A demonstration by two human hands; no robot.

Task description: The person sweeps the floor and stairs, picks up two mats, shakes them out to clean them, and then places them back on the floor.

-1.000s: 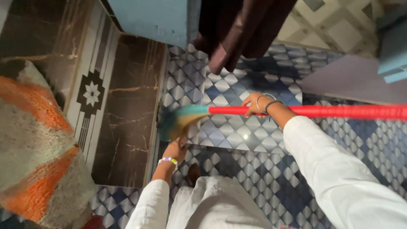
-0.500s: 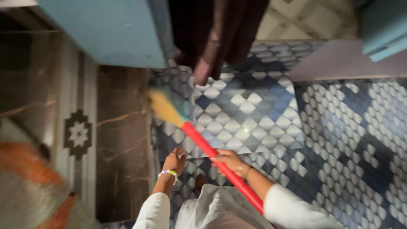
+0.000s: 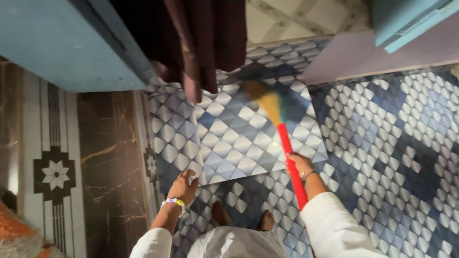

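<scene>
My right hand (image 3: 300, 165) is closed around the red handle of a broom (image 3: 289, 160), with bangles on the wrist. The broom's yellow and green bristles (image 3: 267, 102) are blurred over the blue diamond-patterned tiles (image 3: 229, 134), just below a hanging dark maroon cloth (image 3: 201, 43). My left hand (image 3: 184, 185) holds nothing; its fingers rest spread against the tiled edge beside the dark marble. A beaded bracelet sits on that wrist. My bare feet (image 3: 241, 217) show below, between white sleeves.
A light blue door or panel (image 3: 57, 48) stands at the upper left, another light blue piece (image 3: 406, 19) at the upper right. Dark brown marble (image 3: 107, 162) with a flower inlay strip (image 3: 55, 174) runs down the left. An orange and grey mat (image 3: 14, 234) lies at the bottom left.
The broom has swung from horizontal to upright, its bristles sweeping from the left edge across to the right under the cloth. My left hand has stayed near the tile edge.
</scene>
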